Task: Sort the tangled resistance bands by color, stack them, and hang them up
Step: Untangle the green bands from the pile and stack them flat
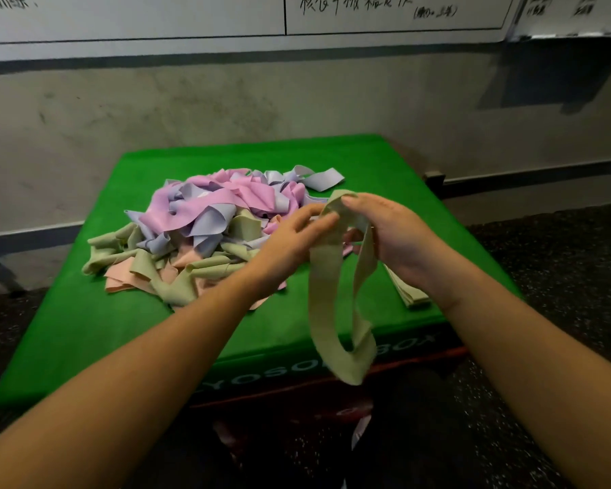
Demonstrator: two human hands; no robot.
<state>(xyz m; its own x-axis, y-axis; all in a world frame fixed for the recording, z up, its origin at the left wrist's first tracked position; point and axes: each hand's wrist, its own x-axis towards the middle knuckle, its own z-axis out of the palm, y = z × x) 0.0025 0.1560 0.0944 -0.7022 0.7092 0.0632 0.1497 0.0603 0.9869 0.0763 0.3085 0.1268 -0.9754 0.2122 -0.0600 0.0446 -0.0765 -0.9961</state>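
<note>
Both bare forearms are reaching forward from the lower corners and converging toward the middle. The left hand (298, 234) is lying palm down with its fingers stretched toward the right, the fingertips (327, 220) pressing against a hanging strip. The right hand (390, 227) is sitting just beside it, slightly higher, wrist bent, its thumb and fingers curling in and pinching the top of that same strip. The 2 hands are nearly touching.
</note>
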